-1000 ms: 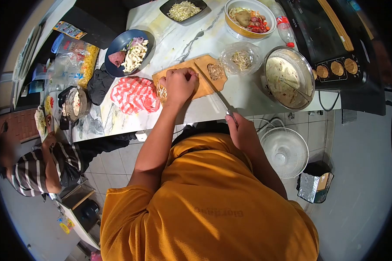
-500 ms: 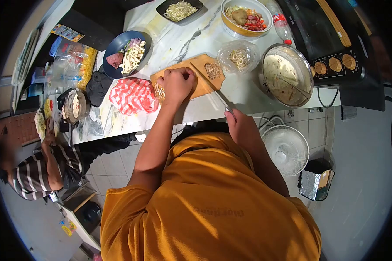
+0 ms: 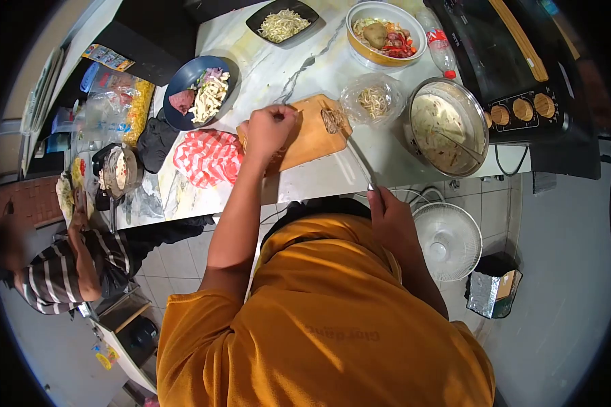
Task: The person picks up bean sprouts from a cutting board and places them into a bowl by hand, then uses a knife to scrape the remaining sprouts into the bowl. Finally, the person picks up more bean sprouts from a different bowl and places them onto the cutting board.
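Note:
My left hand (image 3: 270, 134) is closed above the left part of a wooden cutting board (image 3: 307, 139); what its fingers hold is too small to make out. Partly under it, at the board's left edge, lie some pale sprouts. In my right hand (image 3: 390, 216) is the handle of a knife (image 3: 360, 163), in front of the counter's edge. The blade points up and left, its tip by a small brown heap (image 3: 332, 121) at the board's right end. Left of the board sits a red-and-white checked bundle (image 3: 207, 157). A clear plastic bag (image 3: 372, 100) with sprouts stands at the right.
A steel pot (image 3: 448, 127) with creamy contents and a ladle stands right. Behind are a dark bowl (image 3: 282, 22) of sprouts, a food-filled bowl (image 3: 385, 35) and a bottle (image 3: 439, 44). At left are a blue plate (image 3: 197, 89) and a seated person (image 3: 71, 268).
My right hand has moved right and down, drawing the knife off the board's middle towards its right end. My left hand has shifted slightly left and stays closed.

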Motion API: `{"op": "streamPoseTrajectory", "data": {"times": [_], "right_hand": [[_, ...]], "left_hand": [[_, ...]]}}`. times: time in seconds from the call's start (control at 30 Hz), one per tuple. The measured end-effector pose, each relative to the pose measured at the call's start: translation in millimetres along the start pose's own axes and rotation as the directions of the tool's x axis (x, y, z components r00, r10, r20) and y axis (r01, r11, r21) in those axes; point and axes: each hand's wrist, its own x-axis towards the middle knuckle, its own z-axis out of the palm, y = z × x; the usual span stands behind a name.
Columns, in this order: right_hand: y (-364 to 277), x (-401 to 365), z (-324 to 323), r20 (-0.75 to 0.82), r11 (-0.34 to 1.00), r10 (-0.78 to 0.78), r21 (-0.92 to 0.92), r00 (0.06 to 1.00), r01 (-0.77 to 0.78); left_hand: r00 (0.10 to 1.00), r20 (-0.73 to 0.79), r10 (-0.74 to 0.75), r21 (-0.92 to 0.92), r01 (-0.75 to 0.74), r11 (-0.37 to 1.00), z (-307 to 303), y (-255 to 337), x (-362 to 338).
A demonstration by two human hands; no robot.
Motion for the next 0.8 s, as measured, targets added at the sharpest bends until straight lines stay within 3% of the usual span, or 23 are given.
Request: {"op": "streamPoseTrajectory", "data": {"times": [0.07, 0.13, 0.2, 0.27, 0.33, 0.4, 0.47, 0.67, 0.73, 0.8], "right_hand": [[1, 1, 1, -0.004, 0.998, -0.025, 0.063, 1.0, 0.025], [3, 4, 2, -0.006, 0.997, -0.028, 0.065, 1.0, 0.028], [4, 5, 0, -0.005, 0.998, -0.024, 0.066, 1.0, 0.024], [3, 5, -2, 0.015, 0.994, -0.009, 0.108, 1.0, 0.007], [2, 3, -3, 0.008, 0.992, -0.003, 0.128, 1.0, 0.002], [3, 3, -5, -0.002, 0.99, 0.006, 0.143, 1.0, -0.006], [6, 3, -4, -0.009, 0.991, -0.017, 0.134, 1.0, 0.018], [5, 9, -7, -0.013, 0.985, 0.0, 0.17, 1.0, 0.003], [9, 15, -4, -0.01, 0.985, -0.021, 0.174, 1.0, 0.023], [8, 22, -2, -0.009, 0.983, -0.041, 0.179, 0.999, 0.042]], "left_hand": [[1.0, -0.016, -0.02, -0.074, 0.019, 0.997, -7, -5, 23], [0.996, -0.03, 0.078, -0.271, -0.084, 0.959, -11, -18, 66], [0.985, -0.129, 0.112, -0.29, -0.146, 0.946, -15, -18, 110], [0.981, -0.133, 0.139, -0.339, -0.177, 0.924, -24, -3, 145], [0.984, -0.116, 0.138, -0.273, -0.165, 0.948, -29, 1, 191], [0.977, -0.204, 0.065, -0.008, -0.068, 0.998, -29, 7, 226], [0.978, -0.202, 0.054, 0.072, -0.04, 0.997, -34, 13, 241], [0.971, -0.227, 0.078, 0.282, -0.011, 0.959, -42, 22, 200], [0.964, -0.189, 0.185, 0.229, -0.14, 0.963, -46, 21, 162], [0.963, -0.018, 0.269, 0.069, -0.267, 0.961, -51, 4, 130]]}}
